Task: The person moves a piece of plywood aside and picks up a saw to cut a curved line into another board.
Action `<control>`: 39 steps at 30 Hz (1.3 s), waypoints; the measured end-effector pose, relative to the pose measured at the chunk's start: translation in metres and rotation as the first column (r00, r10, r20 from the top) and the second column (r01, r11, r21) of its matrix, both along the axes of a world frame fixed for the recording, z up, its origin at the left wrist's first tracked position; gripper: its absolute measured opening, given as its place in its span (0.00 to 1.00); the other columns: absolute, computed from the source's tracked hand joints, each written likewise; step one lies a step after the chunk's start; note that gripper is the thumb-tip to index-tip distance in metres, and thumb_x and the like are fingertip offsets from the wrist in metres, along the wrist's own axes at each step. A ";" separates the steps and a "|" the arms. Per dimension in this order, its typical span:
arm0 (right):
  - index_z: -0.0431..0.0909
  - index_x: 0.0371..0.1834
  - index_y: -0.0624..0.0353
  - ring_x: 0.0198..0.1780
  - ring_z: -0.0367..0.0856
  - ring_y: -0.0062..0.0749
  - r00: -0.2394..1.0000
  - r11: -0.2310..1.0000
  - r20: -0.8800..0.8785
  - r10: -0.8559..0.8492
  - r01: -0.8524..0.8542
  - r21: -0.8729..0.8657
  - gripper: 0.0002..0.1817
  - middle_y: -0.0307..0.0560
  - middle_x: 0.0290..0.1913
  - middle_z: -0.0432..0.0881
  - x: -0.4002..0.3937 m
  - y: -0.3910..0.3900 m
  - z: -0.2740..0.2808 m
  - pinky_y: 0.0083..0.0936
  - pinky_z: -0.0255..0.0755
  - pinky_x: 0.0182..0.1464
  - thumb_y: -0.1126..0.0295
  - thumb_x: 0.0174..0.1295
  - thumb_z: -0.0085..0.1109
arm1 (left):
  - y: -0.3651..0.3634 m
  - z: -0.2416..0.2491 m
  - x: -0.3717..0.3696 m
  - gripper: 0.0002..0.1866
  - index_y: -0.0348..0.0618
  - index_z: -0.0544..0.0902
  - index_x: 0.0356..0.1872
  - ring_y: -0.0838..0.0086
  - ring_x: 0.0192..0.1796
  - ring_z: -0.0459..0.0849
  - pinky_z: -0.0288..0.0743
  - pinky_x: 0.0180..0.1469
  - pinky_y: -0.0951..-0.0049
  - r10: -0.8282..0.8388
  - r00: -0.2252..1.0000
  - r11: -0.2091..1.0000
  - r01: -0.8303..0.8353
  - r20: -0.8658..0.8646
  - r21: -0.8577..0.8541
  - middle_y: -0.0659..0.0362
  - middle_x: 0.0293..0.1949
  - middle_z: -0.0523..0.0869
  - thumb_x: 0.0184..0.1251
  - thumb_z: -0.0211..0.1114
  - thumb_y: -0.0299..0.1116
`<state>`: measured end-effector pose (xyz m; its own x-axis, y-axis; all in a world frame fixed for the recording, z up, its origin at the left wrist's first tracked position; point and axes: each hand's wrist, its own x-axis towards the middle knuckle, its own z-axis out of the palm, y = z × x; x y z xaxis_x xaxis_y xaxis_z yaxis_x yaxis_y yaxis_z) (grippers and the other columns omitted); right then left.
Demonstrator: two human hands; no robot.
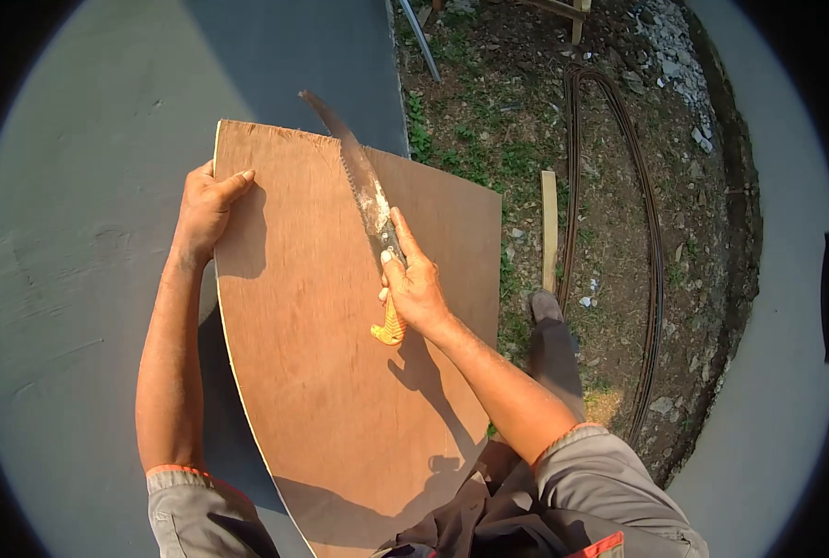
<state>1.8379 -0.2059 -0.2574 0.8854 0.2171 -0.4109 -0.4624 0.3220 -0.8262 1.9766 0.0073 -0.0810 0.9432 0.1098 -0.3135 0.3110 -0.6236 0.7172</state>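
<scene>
A brown plywood sheet lies in front of me, its far edge ragged with splinters. My left hand grips the sheet's left edge near the far corner, thumb on top and fingers hidden beneath. In my right hand is a handsaw with an orange handle, fingers closed round it. The curved, worn blade points away from me and crosses the far edge of the sheet, its tip beyond it. White residue marks the blade near the handle.
Smooth grey concrete extends on the left. On the right, bent steel bars and a wooden strip lie on dirt with grass and rubble. My shoe stands by the strip. A metal pipe lies at the top.
</scene>
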 end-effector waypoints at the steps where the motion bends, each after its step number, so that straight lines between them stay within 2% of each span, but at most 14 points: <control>1: 0.50 0.88 0.42 0.25 0.77 0.19 0.999 1.000 0.036 -0.008 0.007 0.010 0.37 0.36 0.30 0.76 0.002 -0.001 -0.003 0.25 0.82 0.31 0.71 0.79 0.50 | 0.001 -0.002 0.001 0.13 0.34 0.84 0.48 0.74 0.38 0.87 0.82 0.42 0.70 -0.011 1.000 1.000 0.011 0.017 0.013 0.55 0.39 0.89 0.70 0.68 0.33; 3: 0.50 0.88 0.45 0.27 0.79 0.21 0.997 1.000 0.077 0.019 -0.020 0.012 0.37 0.40 0.34 0.79 0.007 -0.010 -0.006 0.27 0.83 0.34 0.70 0.78 0.50 | 0.005 -0.003 0.004 0.13 0.35 0.84 0.49 0.75 0.37 0.87 0.82 0.42 0.70 -0.001 1.000 0.995 -0.001 0.019 0.102 0.55 0.39 0.89 0.71 0.67 0.34; 6: 0.48 0.88 0.52 0.27 0.81 0.24 0.993 0.997 0.092 0.072 -0.074 0.019 0.39 0.44 0.36 0.82 0.014 -0.017 -0.010 0.29 0.85 0.35 0.70 0.76 0.52 | 0.015 -0.006 0.004 0.15 0.36 0.83 0.50 0.75 0.35 0.87 0.82 0.39 0.70 -0.016 0.999 0.996 0.018 -0.030 0.082 0.57 0.38 0.88 0.73 0.68 0.38; 8: 0.45 0.88 0.56 0.28 0.80 0.21 0.981 0.995 0.169 0.096 -0.094 -0.015 0.39 0.40 0.34 0.79 0.020 -0.019 -0.012 0.26 0.84 0.33 0.68 0.79 0.52 | 0.018 -0.008 0.004 0.17 0.40 0.82 0.50 0.78 0.32 0.85 0.80 0.35 0.73 -0.050 0.999 0.983 0.049 0.003 0.176 0.59 0.37 0.87 0.73 0.69 0.43; 10: 0.44 0.87 0.62 0.29 0.83 0.24 0.987 0.993 0.104 0.120 -0.121 -0.002 0.41 0.45 0.36 0.82 0.022 -0.024 -0.008 0.29 0.85 0.33 0.70 0.75 0.54 | 0.000 -0.002 0.003 0.12 0.36 0.87 0.47 0.75 0.39 0.86 0.81 0.47 0.69 -0.065 0.990 0.997 0.060 0.124 0.048 0.59 0.39 0.90 0.67 0.67 0.32; 11: 0.43 0.87 0.64 0.30 0.84 0.25 0.981 0.989 0.129 0.146 -0.143 -0.033 0.41 0.46 0.36 0.83 0.021 -0.028 -0.007 0.29 0.85 0.33 0.70 0.76 0.54 | 0.006 -0.004 0.007 0.12 0.36 0.87 0.47 0.75 0.39 0.86 0.80 0.46 0.70 -0.086 0.987 0.995 0.079 0.137 0.057 0.60 0.38 0.90 0.66 0.67 0.31; 18: 0.55 0.84 0.59 0.31 0.87 0.28 0.974 0.974 0.037 0.225 -0.224 -0.033 0.33 0.44 0.33 0.83 0.021 -0.026 -0.008 0.29 0.87 0.37 0.67 0.79 0.53 | -0.011 0.008 -0.010 0.11 0.35 0.87 0.44 0.77 0.39 0.85 0.79 0.46 0.71 -0.168 0.974 0.975 0.143 0.150 0.169 0.61 0.38 0.89 0.64 0.66 0.30; 22: 0.58 0.81 0.61 0.31 0.88 0.28 0.975 0.978 0.065 0.210 -0.210 -0.020 0.31 0.45 0.34 0.83 0.020 -0.025 -0.007 0.28 0.87 0.36 0.66 0.79 0.55 | -0.014 0.004 -0.009 0.11 0.35 0.88 0.43 0.77 0.39 0.85 0.79 0.47 0.71 -0.123 0.973 0.989 0.105 0.195 0.100 0.61 0.38 0.89 0.63 0.66 0.30; 25: 0.61 0.80 0.59 0.27 0.85 0.25 0.984 0.984 0.003 0.176 -0.176 0.029 0.30 0.43 0.33 0.81 0.021 -0.025 -0.003 0.28 0.84 0.32 0.69 0.76 0.55 | -0.014 0.007 -0.004 0.12 0.34 0.88 0.45 0.77 0.40 0.85 0.79 0.48 0.72 -0.081 0.987 0.984 0.057 0.136 0.170 0.61 0.39 0.90 0.63 0.66 0.30; 28: 0.62 0.80 0.59 0.27 0.84 0.23 0.985 0.985 -0.003 0.172 -0.172 0.011 0.30 0.42 0.33 0.81 0.020 -0.026 0.000 0.27 0.83 0.31 0.69 0.76 0.56 | -0.018 0.006 -0.010 0.12 0.34 0.87 0.45 0.76 0.40 0.86 0.80 0.49 0.72 -0.110 0.978 0.991 0.095 0.180 0.091 0.61 0.39 0.90 0.63 0.66 0.29; 35: 0.63 0.79 0.61 0.26 0.80 0.20 0.999 0.995 -0.001 0.044 -0.044 0.085 0.30 0.39 0.33 0.79 0.019 -0.013 0.002 0.24 0.80 0.29 0.69 0.76 0.57 | -0.004 0.005 -0.003 0.11 0.34 0.88 0.45 0.76 0.37 0.86 0.81 0.44 0.70 -0.002 0.999 1.000 0.003 0.043 -0.020 0.60 0.36 0.90 0.64 0.65 0.26; 37: 0.62 0.80 0.60 0.26 0.79 0.20 1.000 0.992 -0.010 0.015 -0.014 0.125 0.30 0.39 0.32 0.79 0.016 -0.010 0.005 0.23 0.80 0.29 0.69 0.77 0.56 | 0.004 -0.001 -0.007 0.19 0.36 0.83 0.53 0.73 0.37 0.88 0.82 0.40 0.69 0.007 0.999 0.979 0.001 -0.041 0.206 0.55 0.40 0.89 0.71 0.70 0.41; 38: 0.59 0.82 0.58 0.26 0.78 0.19 1.000 0.994 -0.022 0.008 -0.005 0.111 0.32 0.39 0.32 0.78 0.013 -0.009 0.008 0.23 0.79 0.29 0.69 0.77 0.55 | 0.003 -0.003 -0.008 0.21 0.34 0.84 0.53 0.68 0.37 0.91 0.86 0.41 0.66 0.027 1.000 0.980 -0.029 0.013 0.195 0.49 0.40 0.90 0.69 0.71 0.41; 39: 0.56 0.84 0.56 0.26 0.77 0.19 0.999 0.995 -0.038 -0.001 0.005 0.096 0.33 0.39 0.32 0.78 0.010 -0.010 0.011 0.22 0.79 0.30 0.70 0.78 0.53 | 0.004 -0.005 -0.007 0.19 0.34 0.84 0.53 0.70 0.39 0.89 0.84 0.43 0.66 0.029 1.000 0.983 -0.029 0.002 0.183 0.51 0.40 0.90 0.69 0.71 0.39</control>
<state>1.8476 -0.2156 -0.2462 0.8702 0.2544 -0.4219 -0.4919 0.4006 -0.7731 1.9691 0.0109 -0.0862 0.9385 0.1924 -0.2866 0.3313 -0.7351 0.5915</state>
